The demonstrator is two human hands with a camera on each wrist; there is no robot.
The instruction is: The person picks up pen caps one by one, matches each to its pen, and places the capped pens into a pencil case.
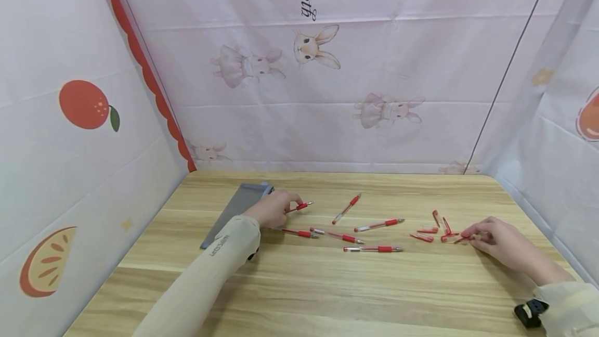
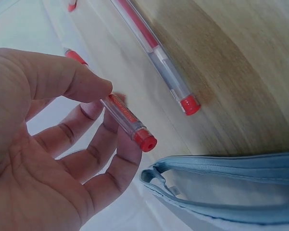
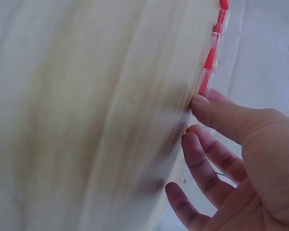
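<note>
My left hand (image 1: 273, 209) pinches a red gel pen (image 2: 121, 111) between thumb and fingers, its metal tip pointing right in the head view. Close by that hand lies a grey zip pouch (image 1: 230, 216); the left wrist view shows its blue zippered edge (image 2: 240, 163) parted, below the pen's red end. Another red pen (image 2: 168, 72) lies on the wood beside it. At the right, my right hand (image 1: 505, 246) pinches a red pen cap (image 3: 205, 83) by thumb and forefinger. Several loose red caps (image 1: 427, 230) lie just left of those fingertips.
Several uncapped red pens (image 1: 379, 249) lie spread across the middle of the wooden table (image 1: 327, 295). One pen (image 1: 347, 208) points toward the back. Printed cloth walls (image 1: 290, 134) rise behind the table and on both sides.
</note>
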